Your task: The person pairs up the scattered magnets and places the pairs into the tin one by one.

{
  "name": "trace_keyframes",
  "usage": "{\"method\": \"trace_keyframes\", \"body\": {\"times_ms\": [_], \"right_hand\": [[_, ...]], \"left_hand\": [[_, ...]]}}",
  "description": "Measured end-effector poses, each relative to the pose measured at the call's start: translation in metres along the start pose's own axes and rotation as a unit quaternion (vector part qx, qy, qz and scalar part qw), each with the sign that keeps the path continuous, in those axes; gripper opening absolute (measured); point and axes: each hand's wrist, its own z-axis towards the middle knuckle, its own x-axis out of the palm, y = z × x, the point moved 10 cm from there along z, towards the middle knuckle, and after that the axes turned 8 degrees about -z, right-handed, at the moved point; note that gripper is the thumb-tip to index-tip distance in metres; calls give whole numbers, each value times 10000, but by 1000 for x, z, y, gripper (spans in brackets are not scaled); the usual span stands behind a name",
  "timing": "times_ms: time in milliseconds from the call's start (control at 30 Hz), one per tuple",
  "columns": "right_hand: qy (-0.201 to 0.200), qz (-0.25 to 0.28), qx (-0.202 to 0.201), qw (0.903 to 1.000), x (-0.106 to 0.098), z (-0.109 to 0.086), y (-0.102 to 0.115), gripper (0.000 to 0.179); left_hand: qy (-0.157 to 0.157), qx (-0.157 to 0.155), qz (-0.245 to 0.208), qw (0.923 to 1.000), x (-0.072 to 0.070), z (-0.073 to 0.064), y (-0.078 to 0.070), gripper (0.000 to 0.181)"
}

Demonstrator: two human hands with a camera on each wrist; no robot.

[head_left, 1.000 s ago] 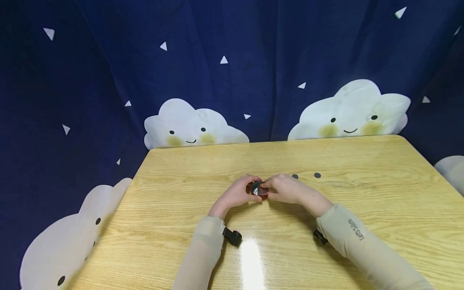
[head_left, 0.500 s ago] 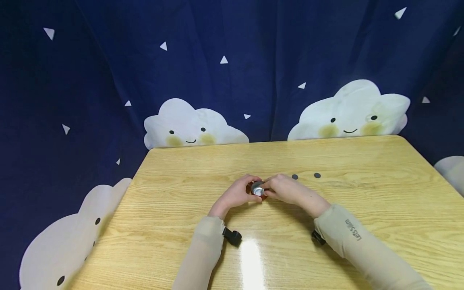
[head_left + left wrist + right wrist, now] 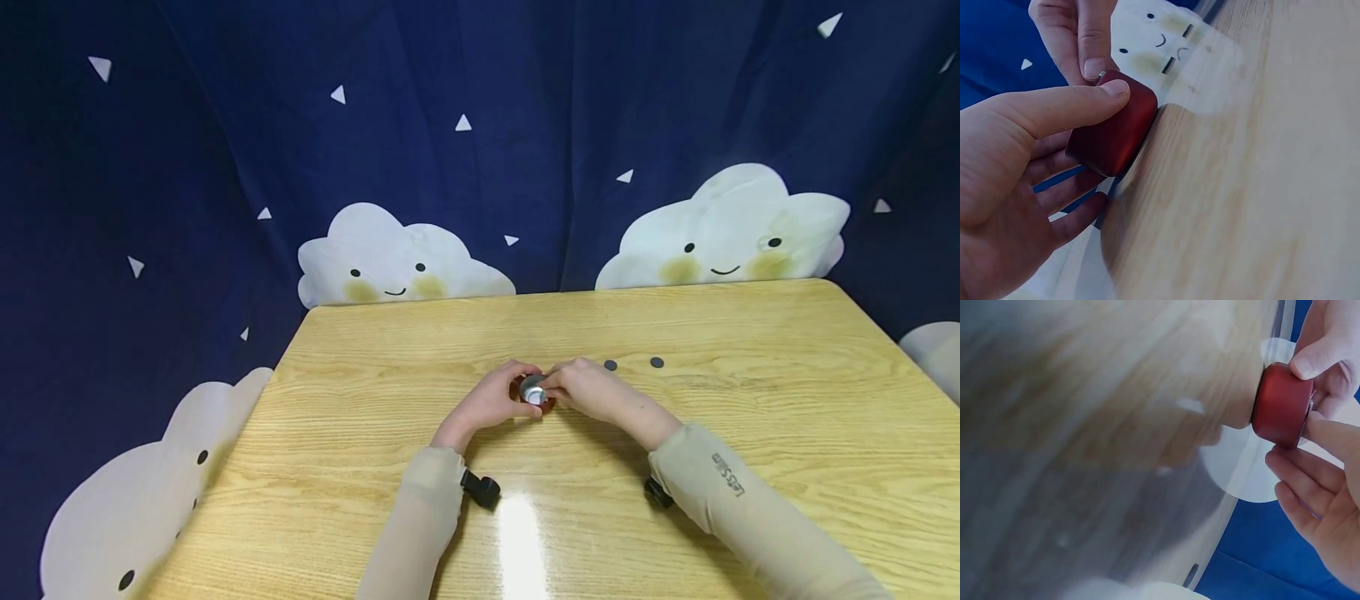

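A small red, rounded, metal-looking case (image 3: pixel 1282 403) stands on the wooden table in the middle of the head view. Its upper face carries a shiny silver disc (image 3: pixel 533 394). My left hand (image 3: pixel 493 395) grips the case from the left, with the thumb (image 3: pixel 1094 103) across its red side and the fingers around the far side. From the right, my right hand (image 3: pixel 592 388) reaches over the top, thumb and forefinger pinching at the silver disc's edge. Its other fingers (image 3: pixel 1310 478) lie beside the case. The exact shape of the disc is partly hidden by these fingers.
Two small dark flat discs, a nearer one (image 3: pixel 611 365) and a farther one (image 3: pixel 657 362), lie on the table (image 3: pixel 360 467) beyond the right hand. A dark blue curtain (image 3: pixel 525 83) with printed clouds hangs behind the table.
The silver disc's face has gone from partly dark to mostly bright. My right hand and forearm have shifted slightly; my left hand keeps its hold on the case.
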Motion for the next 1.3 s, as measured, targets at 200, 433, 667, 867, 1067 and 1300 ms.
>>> {"method": "trace_keyframes", "body": {"times_ms": [200,433,667,867,1067,1300], "right_hand": [[-111,54,32,9999,2,-2,-4,11],[-333,137,7,9994,-2,-5,-4,12],[-380,109,71,9992,-5,-7,-6,12],[-447,76,245,9987,-10,-10,-10,10],[-401,38,356,9986,-12,-15,-19,9],[-390,-40,407,9984,-15,-22,-31,15]], "left_hand": [[86,4,19,10000,1,0,-2,60],[171,6,88,9998,2,-1,-3,60],[163,-3,115,9998,1,-1,-4,62],[277,-52,197,9994,1,-3,-4,64],[337,-54,156,9993,-3,0,-10,61],[554,-15,630,9965,-1,8,-25,54]]}}
